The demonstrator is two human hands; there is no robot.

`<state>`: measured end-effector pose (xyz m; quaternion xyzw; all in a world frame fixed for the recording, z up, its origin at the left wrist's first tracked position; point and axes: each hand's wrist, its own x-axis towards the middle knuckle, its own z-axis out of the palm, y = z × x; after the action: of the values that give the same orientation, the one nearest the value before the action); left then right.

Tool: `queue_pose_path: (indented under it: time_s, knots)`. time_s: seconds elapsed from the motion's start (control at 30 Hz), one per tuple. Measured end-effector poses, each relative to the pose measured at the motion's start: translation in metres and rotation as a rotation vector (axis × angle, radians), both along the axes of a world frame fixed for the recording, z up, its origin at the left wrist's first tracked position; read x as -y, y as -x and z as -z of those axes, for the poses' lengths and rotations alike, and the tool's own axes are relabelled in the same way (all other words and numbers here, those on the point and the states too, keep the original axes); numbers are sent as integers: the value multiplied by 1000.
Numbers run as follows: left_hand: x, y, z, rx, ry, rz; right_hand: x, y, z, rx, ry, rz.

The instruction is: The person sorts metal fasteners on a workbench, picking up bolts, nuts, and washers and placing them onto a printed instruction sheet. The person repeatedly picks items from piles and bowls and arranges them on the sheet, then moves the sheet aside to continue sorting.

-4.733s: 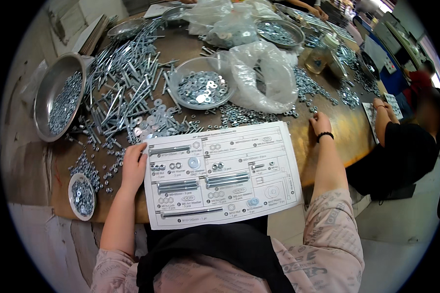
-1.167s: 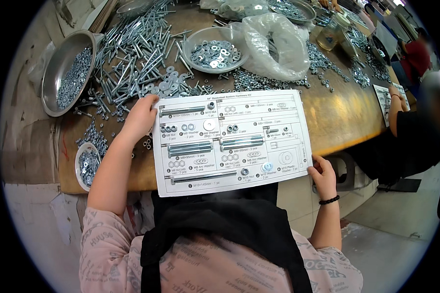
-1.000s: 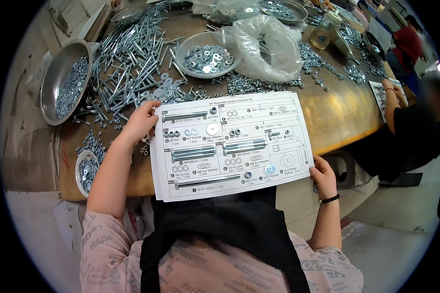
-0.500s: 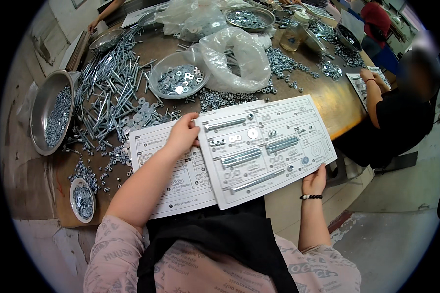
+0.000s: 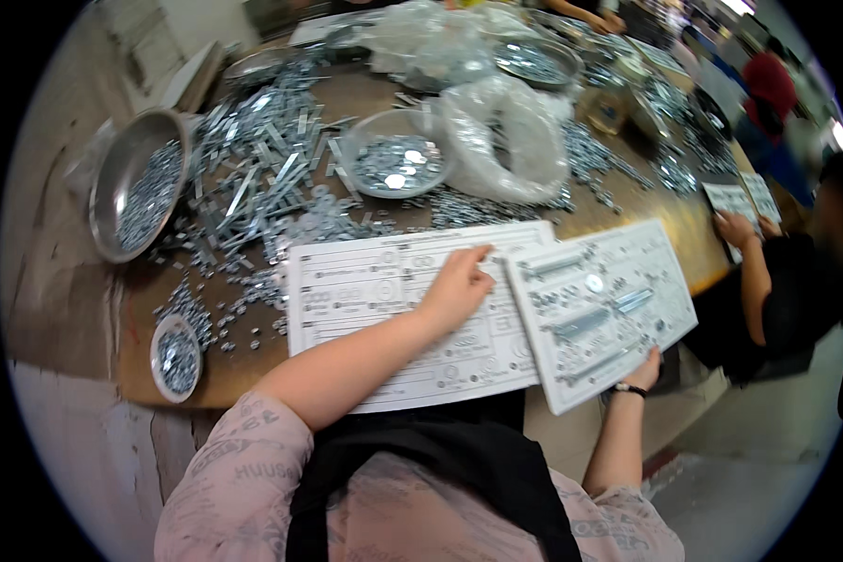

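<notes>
Risk: right hand (image 5: 643,373) grips only the near edge of the loaded parts card (image 5: 601,309), tilted off the table edge, so loose screws may slide off, while left hand (image 5: 456,288) lies flat, fingers together, on the paper sheet (image 5: 384,290).

Bright, even indoor light falls from overhead, with a blown-out white patch at the far right rim. The piled metal screws (image 5: 253,178) and the round metal pan (image 5: 140,192) on the left throw back small hard glints, and the clear plastic bag (image 5: 506,140) shows pale sheen. Shadows are soft and short. The fisheye bends the table edge (image 5: 94,375) strongly and leaves a black surround. The far right side is smeared and soft; the white parts board (image 5: 599,309) looks slightly motion-blurred.
</notes>
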<state>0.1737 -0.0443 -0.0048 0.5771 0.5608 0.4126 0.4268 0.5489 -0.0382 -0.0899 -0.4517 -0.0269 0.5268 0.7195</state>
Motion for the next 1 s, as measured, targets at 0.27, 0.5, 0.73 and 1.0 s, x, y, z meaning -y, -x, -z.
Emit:
queue_pose_path:
  time_s: [0.27, 0.5, 0.73, 1.0]
  knots:
    - [50, 102, -12, -61, -213, -100, -53, -79, 27, -3, 48, -47]
    - [62, 249, 4, -707, -422, -508, -86, -149, 62, 90, 32, -140]
    - [64, 304, 14, -1372, -302, -244, -93, -133, 49, 63, 70, -69]
    - [31, 312, 0, -1087, -262, -470, -55, -122, 25, 460, 188, 255]
